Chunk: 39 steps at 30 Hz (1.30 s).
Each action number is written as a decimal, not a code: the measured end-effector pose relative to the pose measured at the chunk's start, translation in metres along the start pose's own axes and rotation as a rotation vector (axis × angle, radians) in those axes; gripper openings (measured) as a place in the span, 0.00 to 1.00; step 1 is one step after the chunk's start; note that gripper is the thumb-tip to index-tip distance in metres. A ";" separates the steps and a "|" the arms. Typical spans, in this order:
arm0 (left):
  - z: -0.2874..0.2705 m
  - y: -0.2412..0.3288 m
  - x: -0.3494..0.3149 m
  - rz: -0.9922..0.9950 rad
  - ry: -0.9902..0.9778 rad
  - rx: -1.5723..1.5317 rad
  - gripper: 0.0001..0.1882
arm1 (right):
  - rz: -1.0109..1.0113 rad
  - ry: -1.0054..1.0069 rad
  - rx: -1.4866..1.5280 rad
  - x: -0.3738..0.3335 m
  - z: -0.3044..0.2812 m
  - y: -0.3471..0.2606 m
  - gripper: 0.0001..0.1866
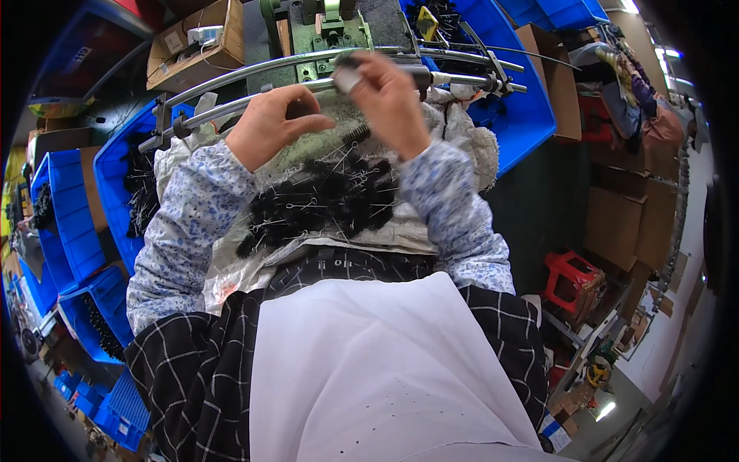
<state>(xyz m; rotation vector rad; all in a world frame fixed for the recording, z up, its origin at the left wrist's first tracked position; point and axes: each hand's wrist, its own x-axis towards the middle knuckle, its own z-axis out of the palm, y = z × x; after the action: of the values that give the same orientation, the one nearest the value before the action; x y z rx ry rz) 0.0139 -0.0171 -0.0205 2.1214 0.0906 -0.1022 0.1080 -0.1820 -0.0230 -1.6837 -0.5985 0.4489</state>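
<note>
White cloth (pixel 362 362) fronts bristly, black, wire-looped brushes (pixel 339 192).

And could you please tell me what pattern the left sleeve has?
The left sleeve is white with blue blotches, clearest in the head view.

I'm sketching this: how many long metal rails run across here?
2: the far rail by the machine and, closer in, the near rail. The right hand hides part of it; more rails may be hidden.
</note>
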 end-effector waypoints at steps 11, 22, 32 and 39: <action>-0.016 -0.013 -0.021 -0.033 -0.151 0.011 0.12 | -0.427 0.250 -1.435 0.126 -0.051 0.065 0.09; -0.008 -0.017 -0.019 0.047 -0.163 -0.001 0.15 | -0.408 0.199 -1.347 0.125 -0.051 0.058 0.08; -0.011 -0.010 -0.016 0.008 -0.206 -0.009 0.15 | -0.517 0.118 -1.134 0.147 -0.057 0.085 0.09; -0.016 -0.011 -0.019 0.013 -0.161 -0.003 0.15 | -0.382 0.351 -1.301 0.117 -0.049 0.050 0.22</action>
<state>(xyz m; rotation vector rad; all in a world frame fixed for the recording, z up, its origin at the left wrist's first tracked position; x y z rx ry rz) -0.0056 0.0016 -0.0198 2.1027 -0.0186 -0.2637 0.2370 -0.1557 -0.0589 -2.6696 -1.0158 -0.6790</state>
